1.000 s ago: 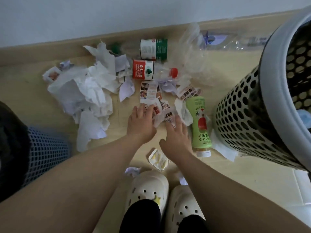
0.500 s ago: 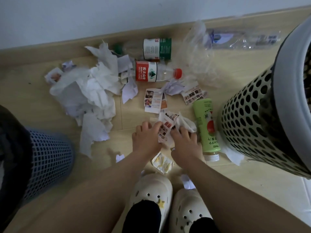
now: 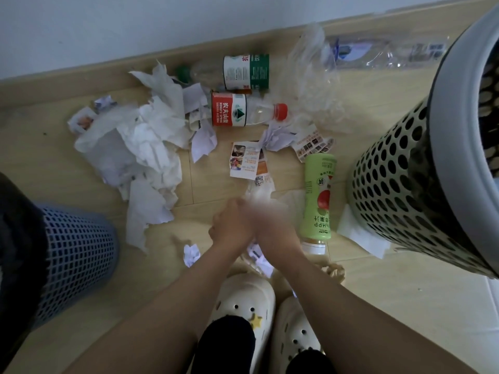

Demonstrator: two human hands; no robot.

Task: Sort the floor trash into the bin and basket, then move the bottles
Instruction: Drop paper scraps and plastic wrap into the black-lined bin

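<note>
My left grip (image 3: pixel 232 225) and right grip (image 3: pixel 274 229) meet just above the floor (image 3: pixel 54 163), paper scraps (image 3: pixel 258 194) poking out between them. Blur hides the fingers, so I cannot tell how closed either is. The green bottle (image 3: pixel 318 195) lies just right of them, the blue bin (image 3: pixel 78 252) left, the perforated basket (image 3: pixel 399 184) right.

light: dim, flat – soft shadows | blur: right hand (image 3: pixel 272 220) motion-smeared | edges: wide-angle bowing
</note>
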